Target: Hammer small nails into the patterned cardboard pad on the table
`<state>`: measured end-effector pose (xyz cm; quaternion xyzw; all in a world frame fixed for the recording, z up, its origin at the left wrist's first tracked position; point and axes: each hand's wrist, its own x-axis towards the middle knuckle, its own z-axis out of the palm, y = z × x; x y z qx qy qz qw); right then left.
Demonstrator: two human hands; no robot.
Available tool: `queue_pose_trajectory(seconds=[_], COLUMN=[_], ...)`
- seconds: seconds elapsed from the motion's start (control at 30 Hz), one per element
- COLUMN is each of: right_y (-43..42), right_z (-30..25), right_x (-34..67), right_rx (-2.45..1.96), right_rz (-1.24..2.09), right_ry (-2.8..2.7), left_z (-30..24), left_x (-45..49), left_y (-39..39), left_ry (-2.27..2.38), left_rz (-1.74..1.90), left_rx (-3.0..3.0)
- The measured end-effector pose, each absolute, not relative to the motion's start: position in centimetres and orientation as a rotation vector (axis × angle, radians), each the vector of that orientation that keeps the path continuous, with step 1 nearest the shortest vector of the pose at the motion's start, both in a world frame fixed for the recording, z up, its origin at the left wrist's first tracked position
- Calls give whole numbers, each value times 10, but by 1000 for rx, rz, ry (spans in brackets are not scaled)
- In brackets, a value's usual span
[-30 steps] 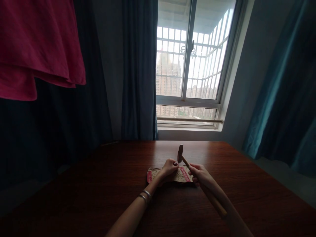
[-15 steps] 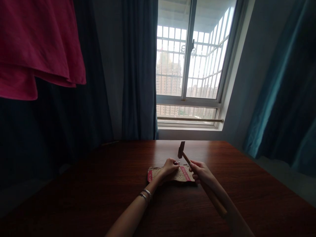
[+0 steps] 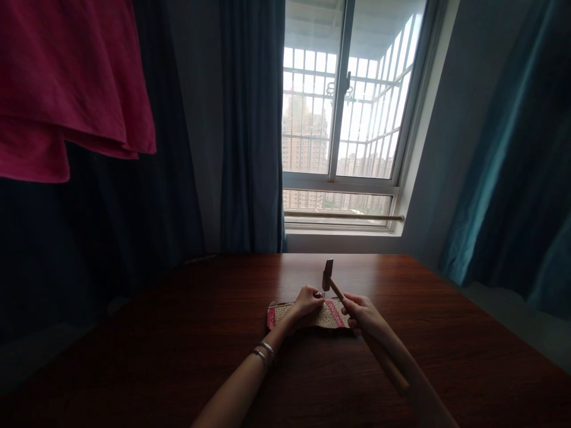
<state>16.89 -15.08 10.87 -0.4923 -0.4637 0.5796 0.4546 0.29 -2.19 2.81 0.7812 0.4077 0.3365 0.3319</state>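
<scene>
My right hand (image 3: 363, 315) grips the wooden handle of a small hammer (image 3: 328, 274), whose dark metal head hangs just above my left fingertips. My left hand (image 3: 306, 303) rests on a flat beige piece with pink bands and dots (image 3: 332, 315) lying on the wooden table (image 3: 178, 356). Its fingers are pinched together on something small and upright that I cannot make out, right under the hammer head. Two bracelets circle my left wrist.
The dark brown table runs up to a wall with a barred window (image 3: 343, 113). Blue curtains (image 3: 250, 131) hang on both sides of it. A red cloth (image 3: 66, 83) hangs at the upper left. Grey floor shows to the right of the table.
The hammer head rose slightly and then came back down toward my left fingertips. My left hand and the patterned piece have stayed in place.
</scene>
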Motion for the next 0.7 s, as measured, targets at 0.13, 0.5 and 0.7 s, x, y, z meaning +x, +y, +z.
queue_pose_trajectory(seconds=[0.13, 0.5, 0.7], right_y=[-149, -150, -151], right_z=[110, 106, 107], right_x=[170, 172, 169], right_rx=[-1207, -1205, -1222], right_rz=[1459, 1463, 1448], right_ry=[-1124, -1179, -1126], left_z=[26, 25, 30], left_x=[3, 3, 3], left_y=[-21, -20, -23], left_ry=[1064, 1078, 1078], left_rz=[889, 866, 865], left_rx=[2055, 2037, 2044])
